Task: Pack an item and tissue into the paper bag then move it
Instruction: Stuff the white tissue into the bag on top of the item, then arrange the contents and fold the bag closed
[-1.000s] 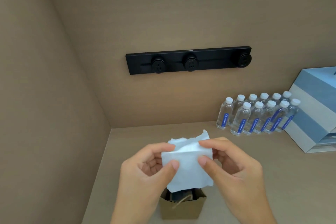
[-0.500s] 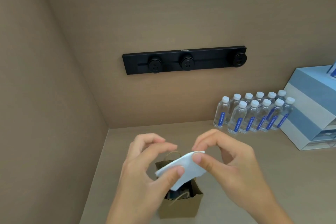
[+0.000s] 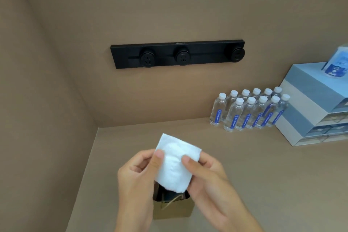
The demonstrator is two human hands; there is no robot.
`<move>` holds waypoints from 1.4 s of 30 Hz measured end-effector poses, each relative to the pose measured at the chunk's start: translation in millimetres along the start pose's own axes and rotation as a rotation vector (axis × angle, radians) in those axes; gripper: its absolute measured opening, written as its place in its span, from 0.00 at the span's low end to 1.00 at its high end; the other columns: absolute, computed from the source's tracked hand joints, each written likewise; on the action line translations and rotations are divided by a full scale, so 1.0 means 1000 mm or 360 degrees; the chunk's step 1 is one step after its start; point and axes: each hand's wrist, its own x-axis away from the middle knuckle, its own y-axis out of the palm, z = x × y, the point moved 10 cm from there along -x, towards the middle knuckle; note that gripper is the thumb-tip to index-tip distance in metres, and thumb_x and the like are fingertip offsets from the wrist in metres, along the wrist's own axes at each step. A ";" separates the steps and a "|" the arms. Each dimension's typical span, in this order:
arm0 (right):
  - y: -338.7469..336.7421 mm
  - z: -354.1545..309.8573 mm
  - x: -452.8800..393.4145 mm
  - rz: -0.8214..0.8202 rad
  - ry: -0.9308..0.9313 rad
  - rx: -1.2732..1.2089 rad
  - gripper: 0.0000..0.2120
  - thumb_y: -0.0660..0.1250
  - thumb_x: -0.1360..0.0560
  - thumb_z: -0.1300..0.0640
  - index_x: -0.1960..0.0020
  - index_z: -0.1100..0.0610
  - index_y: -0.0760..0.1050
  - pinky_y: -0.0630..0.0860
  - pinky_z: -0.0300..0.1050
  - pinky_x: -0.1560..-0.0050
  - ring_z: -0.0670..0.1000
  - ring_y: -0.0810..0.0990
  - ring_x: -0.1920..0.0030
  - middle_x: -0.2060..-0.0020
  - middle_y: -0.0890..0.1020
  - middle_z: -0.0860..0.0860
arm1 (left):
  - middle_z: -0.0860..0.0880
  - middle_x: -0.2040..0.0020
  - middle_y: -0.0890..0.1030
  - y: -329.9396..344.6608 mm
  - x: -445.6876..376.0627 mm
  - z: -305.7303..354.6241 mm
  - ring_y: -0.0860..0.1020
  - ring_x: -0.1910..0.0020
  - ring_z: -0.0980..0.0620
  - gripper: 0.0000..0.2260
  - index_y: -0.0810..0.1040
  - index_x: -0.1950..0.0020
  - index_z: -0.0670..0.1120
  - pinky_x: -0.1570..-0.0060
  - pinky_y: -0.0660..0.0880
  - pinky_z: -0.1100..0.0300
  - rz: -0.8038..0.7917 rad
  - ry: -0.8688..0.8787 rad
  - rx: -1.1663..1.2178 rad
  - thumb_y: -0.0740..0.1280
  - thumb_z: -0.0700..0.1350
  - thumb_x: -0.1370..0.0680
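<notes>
A folded white tissue [image 3: 175, 162] is held upright between both hands, just above the mouth of a small brown paper bag [image 3: 175, 211]. My left hand [image 3: 137, 181] pinches the tissue's left edge with thumb and fingers. My right hand [image 3: 209, 181] pinches its right edge the same way. The bag stands upright on the tan counter [image 3: 254, 165] near its front, with a twine handle lying over its front wall. Something dark sits inside the bag, mostly hidden by the tissue and my hands.
Several small water bottles [image 3: 248, 111] with blue labels stand at the back right. Beside them is a stack of blue and white boxes [image 3: 310, 111] with a blue packet [image 3: 337, 64] on top. A black socket rail [image 3: 177, 53] hangs on the back wall. A side wall closes the left.
The tissue was tilted down over the bag half a second ago; now it is folded smaller and held upright and flat between both hands. The bag has not moved.
</notes>
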 end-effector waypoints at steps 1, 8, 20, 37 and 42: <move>-0.009 -0.008 -0.001 0.0103 -0.0067 0.0119 0.14 0.69 0.27 0.63 0.42 0.66 0.78 0.75 0.63 0.41 0.64 0.80 0.43 0.44 0.82 0.65 | 0.47 0.61 0.88 -0.010 -0.003 -0.002 0.85 0.64 0.53 0.03 0.87 0.57 0.52 0.63 0.81 0.57 0.0056 0.0052 -0.0104 0.74 0.47 0.28; -0.025 -0.011 -0.018 0.0127 0.0098 0.2560 0.03 0.58 0.23 0.51 0.54 0.48 0.65 0.69 0.43 0.68 0.48 0.73 0.62 0.61 0.71 0.47 | 0.60 0.47 0.65 -0.008 -0.024 -0.039 0.72 0.54 0.57 0.14 0.80 0.50 0.64 0.55 0.69 0.65 -0.0343 0.0298 -0.1486 0.72 0.44 0.26; -0.045 0.063 -0.057 -0.0110 0.0729 0.2853 0.07 0.56 0.22 0.64 0.58 0.58 0.64 0.64 0.43 0.71 0.51 0.68 0.67 0.64 0.68 0.51 | 0.50 0.48 0.74 -0.036 -0.035 -0.073 0.77 0.49 0.45 0.28 0.62 0.33 0.60 0.53 0.72 0.54 -0.0224 -0.0089 -0.1625 0.68 0.41 0.27; -0.084 0.187 -0.079 0.0094 0.1595 0.2037 0.15 0.58 0.21 0.65 0.35 0.62 0.70 0.71 0.47 0.51 0.60 0.74 0.46 0.52 0.76 0.59 | 0.59 0.35 0.77 -0.039 -0.007 -0.146 0.75 0.34 0.54 0.37 0.60 0.27 0.66 0.38 0.76 0.45 -0.0582 -0.0837 -0.0635 0.56 0.30 0.25; -0.088 0.192 -0.076 0.0247 0.1635 0.1940 0.16 0.56 0.21 0.64 0.34 0.61 0.70 0.66 0.44 0.48 0.57 0.72 0.42 0.40 0.75 0.59 | 0.50 0.27 0.69 -0.042 -0.005 -0.146 0.69 0.29 0.49 0.38 0.54 0.22 0.62 0.29 0.67 0.42 -0.0616 -0.0885 -0.0697 0.57 0.31 0.25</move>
